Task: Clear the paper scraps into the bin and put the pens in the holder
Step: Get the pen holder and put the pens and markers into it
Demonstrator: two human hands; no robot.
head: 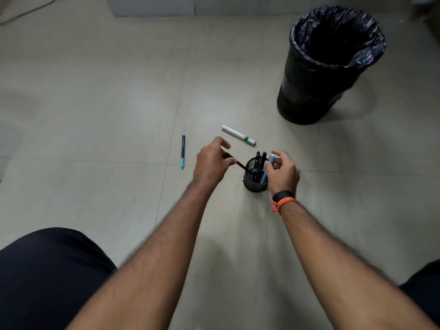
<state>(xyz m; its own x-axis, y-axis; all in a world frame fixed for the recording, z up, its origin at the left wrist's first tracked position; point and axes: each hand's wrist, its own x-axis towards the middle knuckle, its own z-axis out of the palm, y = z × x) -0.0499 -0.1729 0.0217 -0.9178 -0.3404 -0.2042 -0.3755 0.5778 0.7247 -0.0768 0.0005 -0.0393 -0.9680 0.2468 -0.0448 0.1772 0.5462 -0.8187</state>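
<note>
A black mesh pen holder (pixel 255 185) stands on the tiled floor with several dark pens upright in it. My left hand (pixel 212 161) pinches a dark pen (pixel 241 165) whose far end slants down into the holder. Just right of the holder, my right hand (pixel 282 171) holds a light blue pen (pixel 269 163) that stands in the cup. A white marker with a green band (pixel 238 135) lies on the floor behind the holder. A dark pen with a teal cap (pixel 182 151) lies to the left.
A black bin lined with a black bag (pixel 307 91) stands at the back right. My knees in dark trousers (pixel 47 277) fill the lower corners. A white cabinet base (pixel 154 7) and a cable (pixel 26 11) run along the far edge.
</note>
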